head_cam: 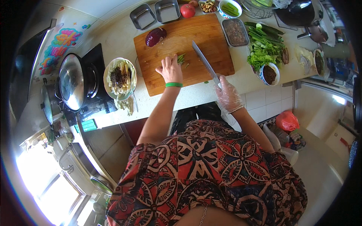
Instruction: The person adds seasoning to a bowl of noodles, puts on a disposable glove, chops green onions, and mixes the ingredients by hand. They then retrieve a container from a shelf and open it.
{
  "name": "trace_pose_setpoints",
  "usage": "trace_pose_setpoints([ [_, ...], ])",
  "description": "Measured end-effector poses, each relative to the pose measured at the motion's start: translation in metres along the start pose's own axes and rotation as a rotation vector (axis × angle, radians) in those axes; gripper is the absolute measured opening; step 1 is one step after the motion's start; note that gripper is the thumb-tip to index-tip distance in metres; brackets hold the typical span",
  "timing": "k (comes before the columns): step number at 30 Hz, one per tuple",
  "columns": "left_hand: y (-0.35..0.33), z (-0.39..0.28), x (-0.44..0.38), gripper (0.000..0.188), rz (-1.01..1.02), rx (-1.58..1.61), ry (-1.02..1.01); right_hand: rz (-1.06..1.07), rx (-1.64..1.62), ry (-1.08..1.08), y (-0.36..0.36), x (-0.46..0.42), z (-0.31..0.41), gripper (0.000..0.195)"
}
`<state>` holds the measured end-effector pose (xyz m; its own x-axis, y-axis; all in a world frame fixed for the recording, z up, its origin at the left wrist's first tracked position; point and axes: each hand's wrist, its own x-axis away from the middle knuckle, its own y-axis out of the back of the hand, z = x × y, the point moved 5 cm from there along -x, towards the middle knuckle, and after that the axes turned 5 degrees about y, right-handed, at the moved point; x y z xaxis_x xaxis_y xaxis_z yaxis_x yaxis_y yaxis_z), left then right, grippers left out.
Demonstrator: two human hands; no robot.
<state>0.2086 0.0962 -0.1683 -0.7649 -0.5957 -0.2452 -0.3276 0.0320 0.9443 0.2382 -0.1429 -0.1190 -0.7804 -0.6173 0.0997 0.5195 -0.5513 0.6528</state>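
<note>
On the wooden cutting board (158, 70), my left hand (171, 69) rests beside a small bunch of cut green vegetable pieces (181, 58), its fingertips touching them. Whether the fingers hold the pieces or only press on them is hidden. My right hand (229, 91), in a clear plastic glove, grips the handle of a kitchen knife (205, 60). The blade slants up and left over the board's right half, apart from the greens. Half a red onion (155, 37) lies at the board's far left.
Left of the board stands a bowl of shredded vegetables (120, 77), near a lidded wok (73, 82) on the stove. Metal trays (167, 11) and a tomato (187, 10) line the back. To the right are a lidded container (235, 32), leafy greens (260, 53) and a bowl of brown paste (269, 74).
</note>
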Motion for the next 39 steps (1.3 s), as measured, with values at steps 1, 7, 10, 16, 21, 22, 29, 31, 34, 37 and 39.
trace_pose_setpoints([
  [1,0.000,-0.003,0.003,0.047,0.022,0.015,0.094,-0.030,-0.005,0.056,-0.001,-0.003,0.006,0.034],
  [7,0.004,0.003,0.017,0.073,0.006,0.170,0.110,0.001,0.003,0.005,-0.023,-0.009,0.016,0.037],
  [10,0.015,0.004,0.020,0.079,0.063,0.236,0.062,0.059,-0.060,0.035,-0.031,-0.006,0.027,0.040],
  [16,0.024,0.009,0.025,0.074,0.021,0.324,0.023,0.050,-0.010,0.138,-0.031,-0.006,0.035,0.045],
  [21,0.036,0.005,0.014,0.050,-0.175,0.338,-0.075,-0.046,0.107,0.193,-0.031,-0.016,0.023,0.043],
  [22,0.033,0.009,0.006,0.045,-0.151,0.368,-0.096,-0.038,0.088,0.199,-0.030,-0.018,0.024,0.043],
  [29,0.012,0.021,-0.040,0.047,0.206,0.552,-0.351,0.028,0.096,0.088,-0.026,-0.022,0.025,0.037],
  [31,0.016,0.024,-0.040,0.042,0.213,0.543,-0.360,0.039,0.061,0.058,-0.025,-0.022,0.024,0.037],
  [34,0.022,0.034,-0.029,0.037,0.149,0.575,-0.300,0.044,0.113,0.127,-0.029,-0.023,0.028,0.039],
  [37,0.027,0.036,-0.008,0.037,0.141,0.554,-0.214,0.038,0.125,0.139,-0.035,-0.025,0.027,0.039],
  [39,0.027,0.030,0.005,0.045,0.117,0.453,-0.184,0.035,0.109,0.175,-0.033,-0.025,0.031,0.041],
])
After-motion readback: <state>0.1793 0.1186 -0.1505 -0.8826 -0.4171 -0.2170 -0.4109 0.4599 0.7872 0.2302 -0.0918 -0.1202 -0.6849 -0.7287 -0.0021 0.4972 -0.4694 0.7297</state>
